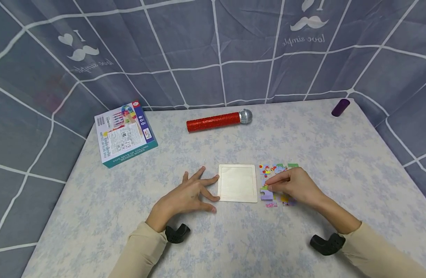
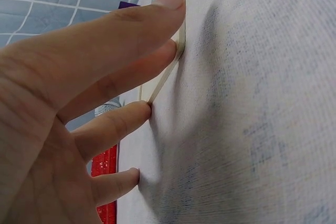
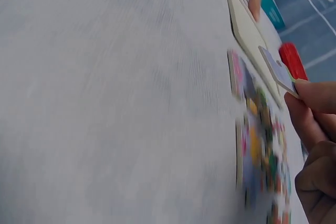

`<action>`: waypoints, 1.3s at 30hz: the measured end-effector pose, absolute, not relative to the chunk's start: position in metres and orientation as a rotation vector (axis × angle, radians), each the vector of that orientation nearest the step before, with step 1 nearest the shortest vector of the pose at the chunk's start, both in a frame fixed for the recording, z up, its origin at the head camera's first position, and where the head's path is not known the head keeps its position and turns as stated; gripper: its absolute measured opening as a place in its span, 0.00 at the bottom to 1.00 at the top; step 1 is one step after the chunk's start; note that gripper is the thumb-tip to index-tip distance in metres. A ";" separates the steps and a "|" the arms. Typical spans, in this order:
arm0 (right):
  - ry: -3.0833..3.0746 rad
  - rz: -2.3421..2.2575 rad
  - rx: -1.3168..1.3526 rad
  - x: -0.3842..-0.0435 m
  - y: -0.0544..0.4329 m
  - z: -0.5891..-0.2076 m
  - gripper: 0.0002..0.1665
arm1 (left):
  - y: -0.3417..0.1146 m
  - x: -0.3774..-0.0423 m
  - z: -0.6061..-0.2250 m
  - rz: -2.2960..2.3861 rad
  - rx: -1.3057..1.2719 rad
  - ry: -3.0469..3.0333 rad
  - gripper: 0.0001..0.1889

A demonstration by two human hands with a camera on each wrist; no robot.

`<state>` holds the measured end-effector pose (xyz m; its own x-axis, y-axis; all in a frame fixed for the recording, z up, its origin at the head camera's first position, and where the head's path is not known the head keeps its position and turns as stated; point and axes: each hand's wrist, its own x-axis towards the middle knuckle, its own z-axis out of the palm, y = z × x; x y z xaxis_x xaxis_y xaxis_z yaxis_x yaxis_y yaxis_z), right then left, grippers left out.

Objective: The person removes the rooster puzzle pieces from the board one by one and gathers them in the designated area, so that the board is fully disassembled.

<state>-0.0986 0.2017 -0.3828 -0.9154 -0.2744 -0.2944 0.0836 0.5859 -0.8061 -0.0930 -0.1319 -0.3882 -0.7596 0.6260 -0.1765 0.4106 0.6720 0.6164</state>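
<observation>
A pale square puzzle tray (image 1: 237, 183) with a raised rim lies bare in the middle of the table. My left hand (image 1: 192, 193) is at its left side, fingers spread, with fingertips touching the tray's edge. Between thumb and fingers, my right hand (image 1: 299, 187) pinches a lilac and green puzzle piece (image 1: 266, 194), which the right wrist view shows tilted and raised off the table. Several other colourful puzzle pieces (image 3: 252, 140) lie beneath and around that hand, right of the tray. The hand covers part of them.
Behind the tray lies a red glittery microphone (image 1: 214, 122) with a silver head. A bead-set box (image 1: 126, 133) is at the back left, and a dark purple cylinder (image 1: 340, 107) at the back right corner. A grey-blue checked curtain (image 1: 199, 50) hangs behind the table.
</observation>
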 end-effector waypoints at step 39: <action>2.807 -0.925 -0.081 -0.072 0.276 -0.393 0.06 | -0.134 -0.093 -0.387 0.808 0.809 2.506 0.17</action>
